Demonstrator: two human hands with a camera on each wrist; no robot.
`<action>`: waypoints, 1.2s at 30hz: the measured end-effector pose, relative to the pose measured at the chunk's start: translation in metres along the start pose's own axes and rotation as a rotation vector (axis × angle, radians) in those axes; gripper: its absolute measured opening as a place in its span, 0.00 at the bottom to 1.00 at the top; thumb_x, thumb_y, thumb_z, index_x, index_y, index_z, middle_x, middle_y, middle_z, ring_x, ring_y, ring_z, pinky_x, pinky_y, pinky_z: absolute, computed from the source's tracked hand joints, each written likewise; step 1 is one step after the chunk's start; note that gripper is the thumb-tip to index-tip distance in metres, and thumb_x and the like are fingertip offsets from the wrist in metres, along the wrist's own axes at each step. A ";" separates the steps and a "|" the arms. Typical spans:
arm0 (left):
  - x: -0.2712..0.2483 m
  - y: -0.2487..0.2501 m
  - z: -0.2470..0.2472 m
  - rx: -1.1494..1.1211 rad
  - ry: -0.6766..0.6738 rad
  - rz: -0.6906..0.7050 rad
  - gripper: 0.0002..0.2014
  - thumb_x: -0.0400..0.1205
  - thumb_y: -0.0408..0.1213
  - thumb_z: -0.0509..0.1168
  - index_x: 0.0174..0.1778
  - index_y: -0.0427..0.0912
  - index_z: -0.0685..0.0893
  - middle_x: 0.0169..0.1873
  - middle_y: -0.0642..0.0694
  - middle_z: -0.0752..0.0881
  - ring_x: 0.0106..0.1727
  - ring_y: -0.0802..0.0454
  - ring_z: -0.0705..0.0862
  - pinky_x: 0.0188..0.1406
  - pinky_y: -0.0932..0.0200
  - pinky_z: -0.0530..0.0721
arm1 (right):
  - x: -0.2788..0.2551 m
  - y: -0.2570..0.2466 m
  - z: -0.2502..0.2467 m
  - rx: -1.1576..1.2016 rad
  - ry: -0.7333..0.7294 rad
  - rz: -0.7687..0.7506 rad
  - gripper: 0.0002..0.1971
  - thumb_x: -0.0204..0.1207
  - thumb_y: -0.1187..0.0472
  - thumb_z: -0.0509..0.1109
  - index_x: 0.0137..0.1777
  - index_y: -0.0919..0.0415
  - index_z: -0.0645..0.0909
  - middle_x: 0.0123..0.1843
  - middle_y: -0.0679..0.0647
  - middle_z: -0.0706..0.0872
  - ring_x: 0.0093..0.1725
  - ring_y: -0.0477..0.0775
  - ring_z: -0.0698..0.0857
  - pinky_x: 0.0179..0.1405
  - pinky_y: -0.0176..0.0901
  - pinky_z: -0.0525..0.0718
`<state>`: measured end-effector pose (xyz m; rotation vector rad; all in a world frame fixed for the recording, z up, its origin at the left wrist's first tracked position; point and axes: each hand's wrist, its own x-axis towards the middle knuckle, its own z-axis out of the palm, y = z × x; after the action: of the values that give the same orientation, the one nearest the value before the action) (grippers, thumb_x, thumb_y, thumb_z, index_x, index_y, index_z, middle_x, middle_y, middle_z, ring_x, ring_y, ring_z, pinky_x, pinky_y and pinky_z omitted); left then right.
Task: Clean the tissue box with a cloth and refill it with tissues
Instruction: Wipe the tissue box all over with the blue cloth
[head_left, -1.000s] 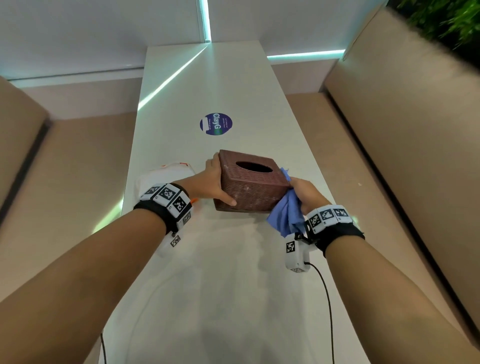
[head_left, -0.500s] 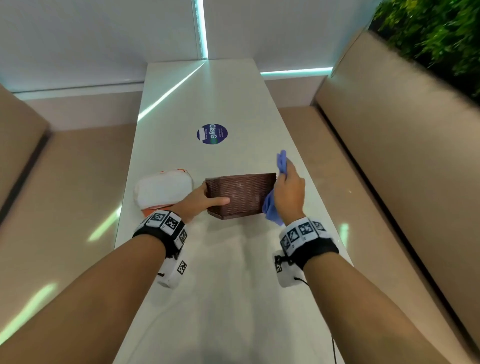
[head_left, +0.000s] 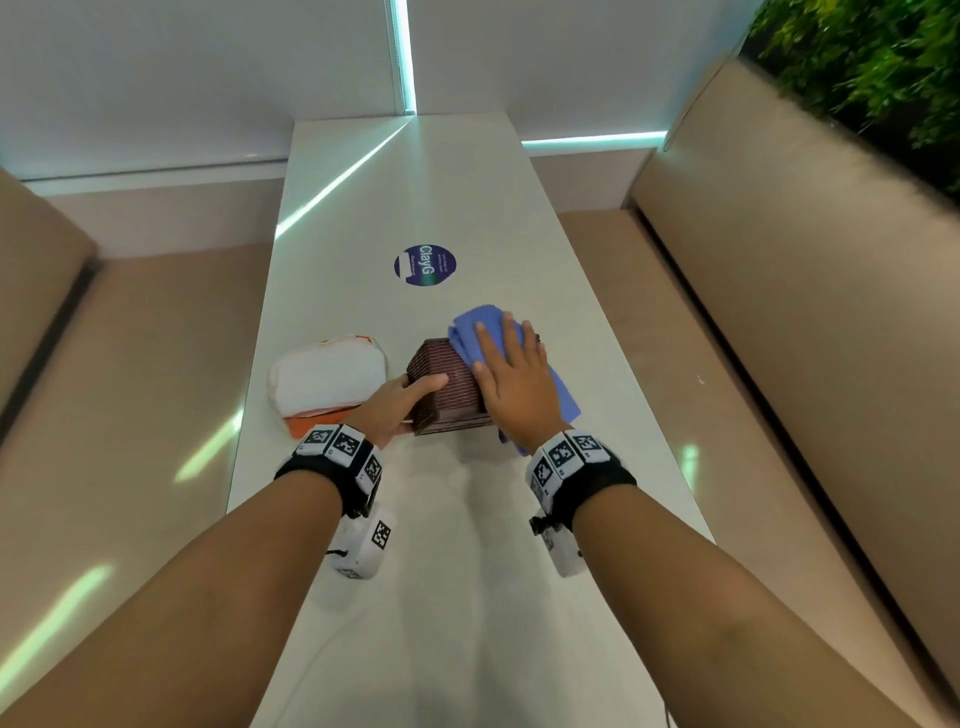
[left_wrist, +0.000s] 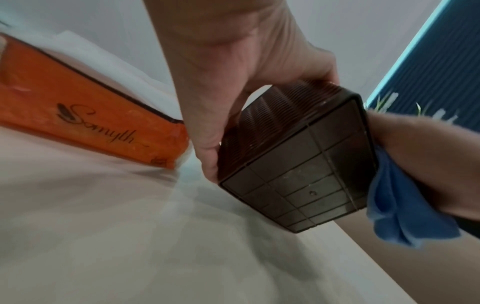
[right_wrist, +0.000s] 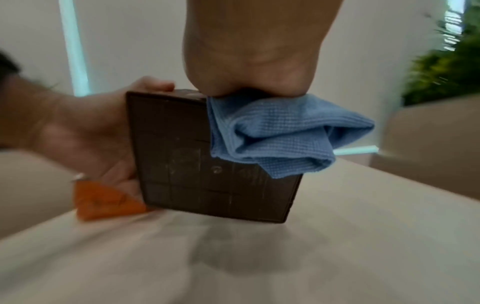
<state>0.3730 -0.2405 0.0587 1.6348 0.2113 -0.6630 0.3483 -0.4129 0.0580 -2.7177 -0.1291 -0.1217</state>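
The brown woven tissue box (head_left: 445, 397) is tipped on its side on the white table (head_left: 467, 571), with its flat base (left_wrist: 298, 174) turned towards me. My left hand (head_left: 397, 402) grips its left side, the thumb on the upper face. My right hand (head_left: 511, 364) lies flat with straight fingers and presses the blue cloth (head_left: 470, 327) onto the upper face. In the right wrist view the cloth (right_wrist: 272, 133) hangs in folds over the box's base (right_wrist: 194, 154). The box's opening is hidden.
A white and orange pack of tissues (head_left: 327, 374) lies just left of the box, close to my left hand. A round dark sticker (head_left: 425, 265) is farther back on the table. Beige benches (head_left: 805, 312) run along both long sides.
The box has been turned from opening-up onto its side, base towards me. My right hand moved from the box's right side onto its upper face, now flat on the cloth.
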 end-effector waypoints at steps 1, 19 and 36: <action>0.001 0.001 0.000 0.000 0.008 -0.006 0.23 0.81 0.48 0.65 0.69 0.42 0.76 0.58 0.44 0.85 0.53 0.51 0.83 0.49 0.58 0.82 | 0.002 0.003 -0.001 0.028 0.007 0.080 0.26 0.86 0.49 0.44 0.84 0.49 0.49 0.87 0.57 0.46 0.85 0.62 0.44 0.84 0.56 0.45; -0.005 0.006 0.005 -0.039 0.058 -0.089 0.27 0.78 0.56 0.66 0.66 0.39 0.78 0.55 0.43 0.85 0.53 0.48 0.83 0.55 0.51 0.81 | 0.002 -0.002 -0.001 -0.010 0.131 0.323 0.26 0.85 0.53 0.40 0.77 0.54 0.68 0.81 0.57 0.66 0.67 0.64 0.73 0.65 0.48 0.68; -0.013 0.016 0.014 0.012 0.087 -0.130 0.33 0.71 0.63 0.69 0.60 0.39 0.81 0.52 0.42 0.87 0.54 0.47 0.85 0.49 0.53 0.83 | 0.016 -0.021 -0.020 0.132 -0.023 0.523 0.25 0.88 0.56 0.43 0.84 0.61 0.52 0.86 0.59 0.49 0.85 0.65 0.48 0.83 0.59 0.50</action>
<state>0.3661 -0.2540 0.0787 1.6730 0.3801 -0.6927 0.3608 -0.4008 0.0863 -2.5272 0.5444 0.0696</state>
